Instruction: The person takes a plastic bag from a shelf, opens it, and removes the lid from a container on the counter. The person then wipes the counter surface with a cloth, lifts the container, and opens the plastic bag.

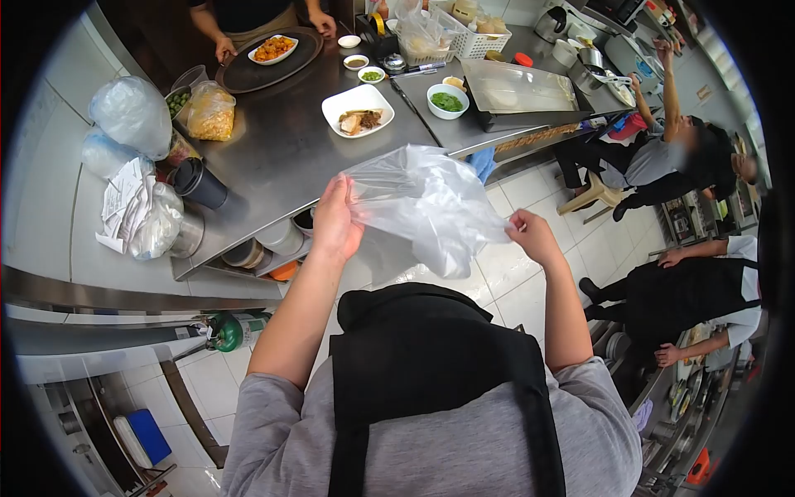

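A clear plastic bag (439,207) is stretched between my two hands, in front of the steel counter's edge. My left hand (338,219) grips the bag's left end, fingers closed on the film. At the other end, my right hand (530,235) pinches a corner of it. Something whitish shows through the plastic; I cannot tell whether it is folded film or contents. Beyond the bag, a white square plate (333,106) with pieces of food stands on the counter, and a bowl of chopped greens (448,102) sits to its right.
A person at the far side has a hand by a round brown tray (240,79) bearing a plate of food. Bagged goods (130,114) and a dark cup (197,182) stand at the left. A green gas cylinder (236,331) is below left. Other people are at the right.
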`<state>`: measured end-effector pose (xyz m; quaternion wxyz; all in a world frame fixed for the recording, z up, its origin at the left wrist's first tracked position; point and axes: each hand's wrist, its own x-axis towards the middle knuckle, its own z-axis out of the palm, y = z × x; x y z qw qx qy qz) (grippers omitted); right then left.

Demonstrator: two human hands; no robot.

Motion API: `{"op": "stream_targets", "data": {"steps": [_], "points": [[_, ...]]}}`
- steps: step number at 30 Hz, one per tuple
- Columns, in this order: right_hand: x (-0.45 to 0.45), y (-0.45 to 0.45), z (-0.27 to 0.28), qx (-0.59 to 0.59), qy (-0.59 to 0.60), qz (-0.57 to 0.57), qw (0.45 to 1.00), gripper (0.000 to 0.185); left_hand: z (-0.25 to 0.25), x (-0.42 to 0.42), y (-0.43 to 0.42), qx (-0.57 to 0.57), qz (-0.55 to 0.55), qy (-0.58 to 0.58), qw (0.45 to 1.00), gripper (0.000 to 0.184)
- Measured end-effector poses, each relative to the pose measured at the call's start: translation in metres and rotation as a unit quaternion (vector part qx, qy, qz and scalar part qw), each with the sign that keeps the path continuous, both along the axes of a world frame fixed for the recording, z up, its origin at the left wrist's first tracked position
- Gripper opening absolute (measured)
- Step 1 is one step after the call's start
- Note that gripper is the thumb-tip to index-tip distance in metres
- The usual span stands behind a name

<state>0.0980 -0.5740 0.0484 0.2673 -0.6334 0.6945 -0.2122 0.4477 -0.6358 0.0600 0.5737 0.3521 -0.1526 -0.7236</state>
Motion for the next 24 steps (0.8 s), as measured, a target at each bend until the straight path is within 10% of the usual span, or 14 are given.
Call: {"op": "stream_targets", "data": {"steps": [9, 12, 15, 17, 19, 21, 24], "points": [[-0.077, 0.049, -0.002, 0.131, -0.013, -0.115, 0.985, 0.013, 0.001, -0.029, 0.008, -0.054, 0.018, 0.032, 0.998, 0.017], [-0.050, 0.059, 0.052, 0.021, 0.102, 0.017, 0.994, 0.050, 0.011, -0.054, 0.012, -0.104, -0.085, -0.078, 0.988, 0.019], [0.005, 0.027, 0.099, -0.160, -0.087, 0.107, 0.977, 0.077, 0.020, -0.106, 0.021, -0.186, -0.242, -0.217, 0.927, 0.022], [0.021, -0.007, 0.086, -0.278, -0.009, 0.193, 0.941, 0.084, 0.033, -0.140, 0.028, -0.366, -0.324, -0.270, 0.829, 0.017], [0.006, -0.018, 0.051, -0.135, 0.064, 0.220, 0.964, 0.052, 0.052, -0.159, 0.034, -0.372, -0.362, -0.277, 0.809, 0.024], [-0.013, -0.023, 0.041, -0.053, -0.009, 0.239, 0.969, 0.031, 0.066, -0.162, 0.033, -0.407, -0.319, -0.650, 0.557, 0.037], [-0.047, 0.036, 0.061, -0.168, -0.076, 0.101, 0.978, 0.025, -0.007, -0.161, 0.013, -0.348, -0.211, -0.717, 0.565, 0.035]]}}
